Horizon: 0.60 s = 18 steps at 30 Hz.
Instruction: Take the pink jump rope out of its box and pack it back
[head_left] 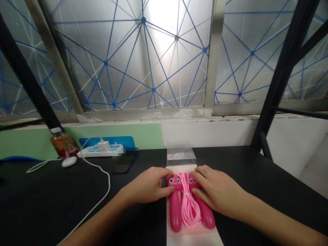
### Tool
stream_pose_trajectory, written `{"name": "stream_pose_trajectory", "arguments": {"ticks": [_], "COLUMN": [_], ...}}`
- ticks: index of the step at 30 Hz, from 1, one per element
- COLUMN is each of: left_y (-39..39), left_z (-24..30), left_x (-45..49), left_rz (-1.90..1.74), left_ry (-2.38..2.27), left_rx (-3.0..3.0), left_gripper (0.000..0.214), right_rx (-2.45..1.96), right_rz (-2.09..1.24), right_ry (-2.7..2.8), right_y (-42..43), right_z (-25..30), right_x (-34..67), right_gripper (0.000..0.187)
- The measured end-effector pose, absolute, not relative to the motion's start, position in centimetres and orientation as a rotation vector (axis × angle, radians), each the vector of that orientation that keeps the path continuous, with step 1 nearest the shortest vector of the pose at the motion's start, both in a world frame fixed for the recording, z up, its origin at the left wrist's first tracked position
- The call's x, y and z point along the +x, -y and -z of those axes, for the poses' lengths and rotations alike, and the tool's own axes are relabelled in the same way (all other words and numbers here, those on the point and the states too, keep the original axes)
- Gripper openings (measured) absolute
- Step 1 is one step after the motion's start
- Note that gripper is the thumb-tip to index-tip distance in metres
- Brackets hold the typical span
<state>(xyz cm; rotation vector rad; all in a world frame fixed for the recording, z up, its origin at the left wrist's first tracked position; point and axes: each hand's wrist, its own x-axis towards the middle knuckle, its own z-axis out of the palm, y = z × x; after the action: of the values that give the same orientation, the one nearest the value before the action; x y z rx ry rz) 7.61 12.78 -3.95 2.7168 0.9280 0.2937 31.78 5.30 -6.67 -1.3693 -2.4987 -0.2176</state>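
Observation:
A pink jump rope point(189, 208) lies on a long white card or tray point(196, 239), its cord bundled in loops between two handles with animal faces. My left hand point(146, 184) pinches the head of the left handle between thumb and fingers. On the other side, my right hand point(217, 189) has its thumb and fingers closed around the head of the right handle, partly covering its face. Past the hands, a clear plastic piece point(181, 156) stands at the far end of the white card.
A black table point(138, 222) carries everything. At the back left are a bottle point(63, 143), a power strip point(88, 150) with a white charger point(104, 146), a white cable point(107, 191), a white rounded object point(69, 161) and a dark phone-like object point(123, 165). Black frame posts point(279, 75) flank the window.

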Motion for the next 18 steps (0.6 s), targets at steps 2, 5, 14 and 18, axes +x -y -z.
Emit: {"name": "stream_pose_trajectory", "arguments": {"ticks": [2,5,14,18], "left_y": [-12.8,-12.8,-13.5,-14.9], "left_z": [4.1,4.2,5.5,6.7], "left_x": [7.8,7.9,7.5,7.9], "left_rz": [-0.313,-0.305,-0.366,-0.574], "left_ry": [-0.95,-0.982,-0.995,-1.1], "left_rx": [2.729,2.736,2.793,2.82], "left_gripper": [0.034,0.033,0.032,0.028], "right_rx": [-1.318,-1.157,-1.146,-1.169], "right_rz": [0.249,0.191,0.298,0.365], "right_ry": [2.566,2.702,2.735,2.714], "right_y": [-4.4,-3.4,-3.6,-4.3], "right_z": [6.4,6.5,8.5,8.9], "right_x": [31.1,30.1,28.8,29.3], "right_gripper": [0.033,0.047,0.045,0.043]}}
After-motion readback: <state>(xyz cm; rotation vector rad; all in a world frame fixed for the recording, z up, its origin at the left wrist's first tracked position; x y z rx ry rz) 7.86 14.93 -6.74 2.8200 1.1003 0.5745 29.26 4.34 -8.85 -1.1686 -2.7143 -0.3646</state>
